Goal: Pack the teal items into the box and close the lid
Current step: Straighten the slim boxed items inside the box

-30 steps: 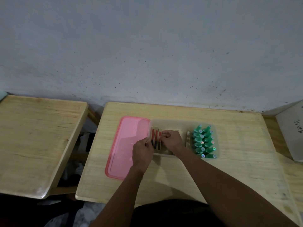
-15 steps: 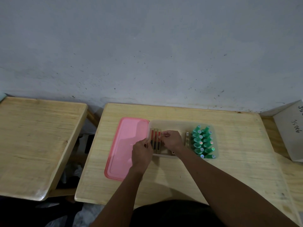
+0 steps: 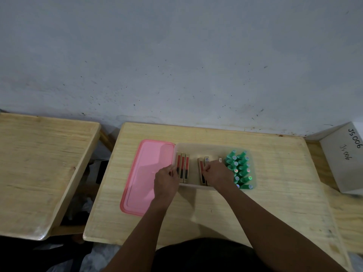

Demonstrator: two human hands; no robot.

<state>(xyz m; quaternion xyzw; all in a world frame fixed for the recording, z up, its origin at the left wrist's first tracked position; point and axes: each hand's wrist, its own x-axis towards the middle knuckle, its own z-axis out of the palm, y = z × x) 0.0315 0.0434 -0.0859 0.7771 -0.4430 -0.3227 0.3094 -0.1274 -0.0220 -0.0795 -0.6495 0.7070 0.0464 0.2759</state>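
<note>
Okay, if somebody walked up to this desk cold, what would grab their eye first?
Probably the cluster of teal items packed at the right end of the clear box, then the pink lid lying flat on the desk left of it. Both hands, left and right, are in the box among gold-and-red cartons.

I see a pale wooden tabletop (image 3: 275, 173) set against the wall. A clear box (image 3: 208, 149) rests near its middle. A pink lid (image 3: 145, 177) lies flat on the wood, touching the box's left side. Right of the box the wood is bare up to the edge, where a white carton (image 3: 345, 160) sits just beyond.
</note>
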